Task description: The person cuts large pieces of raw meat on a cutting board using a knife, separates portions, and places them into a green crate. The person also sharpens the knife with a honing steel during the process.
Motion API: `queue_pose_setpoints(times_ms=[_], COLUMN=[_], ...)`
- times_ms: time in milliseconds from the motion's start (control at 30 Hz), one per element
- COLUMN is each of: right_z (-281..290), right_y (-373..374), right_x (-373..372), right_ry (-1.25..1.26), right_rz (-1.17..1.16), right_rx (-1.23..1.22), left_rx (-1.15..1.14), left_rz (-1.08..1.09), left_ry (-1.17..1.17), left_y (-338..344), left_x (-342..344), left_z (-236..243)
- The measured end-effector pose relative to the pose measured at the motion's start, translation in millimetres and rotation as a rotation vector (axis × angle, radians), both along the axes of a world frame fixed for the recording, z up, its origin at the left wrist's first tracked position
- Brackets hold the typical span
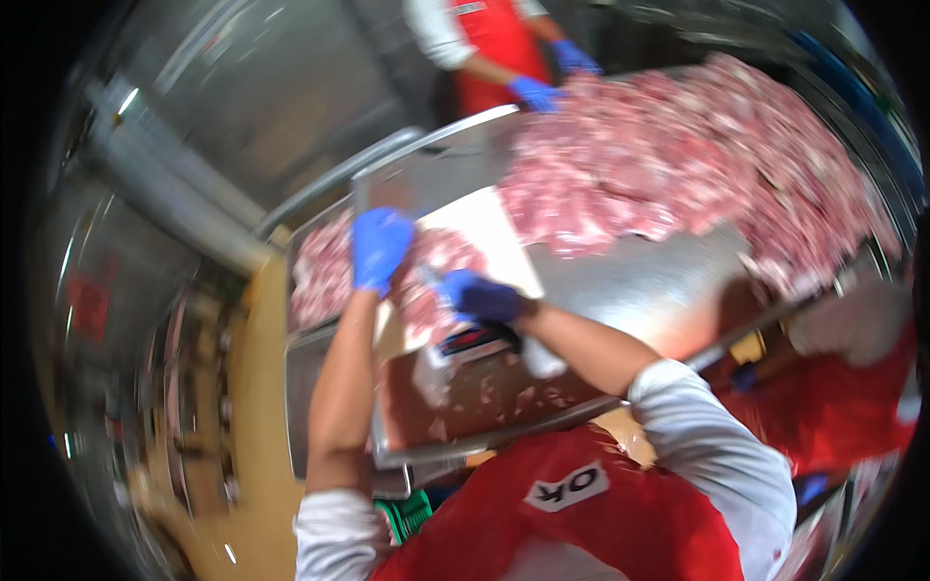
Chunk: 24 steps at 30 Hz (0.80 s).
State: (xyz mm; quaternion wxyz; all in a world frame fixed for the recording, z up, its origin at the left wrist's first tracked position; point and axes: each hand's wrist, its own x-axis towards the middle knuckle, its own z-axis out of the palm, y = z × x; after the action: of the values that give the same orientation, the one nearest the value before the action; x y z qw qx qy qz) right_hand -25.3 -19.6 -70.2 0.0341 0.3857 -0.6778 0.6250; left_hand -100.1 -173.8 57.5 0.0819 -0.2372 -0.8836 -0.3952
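We see the left hand [384, 250] in a blue glove, back side up, at the left part of the white board [496, 232]. Its fingers are blurred, so we cannot tell if they are spread or pinching. The right hand [481, 296], also gloved, is curled around what looks to us like a knife [431, 278]; the blur hides its handle. The meat [444, 254] lies on the board, between and beside both hands. Just below the right hand we notice a dark object [473, 341] on the metal table [620, 276]. Farther right lies a big meat heap [659, 160], and a co-worker's two gloved hands [536, 94] are at its far edge.
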Motion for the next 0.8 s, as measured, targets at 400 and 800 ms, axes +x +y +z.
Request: queue_pose_setpoints(times_ms=[400,800], right_z=[-6.3,3.9], right_y=[-45.0,-76.2], right_x=[-31.5,115.6], right_ry=[-0.413,-0.995], right_rz=[-0.283,0.099], right_rx=[-0.106,-0.124], left_rx=[0.088,0.324], left_rz=[-0.116,-0.438], left_ry=[0.098,0.136], left_y=[30.0,-10.1], left_x=[-28.8,57.5], left_z=[18.2,147.5])
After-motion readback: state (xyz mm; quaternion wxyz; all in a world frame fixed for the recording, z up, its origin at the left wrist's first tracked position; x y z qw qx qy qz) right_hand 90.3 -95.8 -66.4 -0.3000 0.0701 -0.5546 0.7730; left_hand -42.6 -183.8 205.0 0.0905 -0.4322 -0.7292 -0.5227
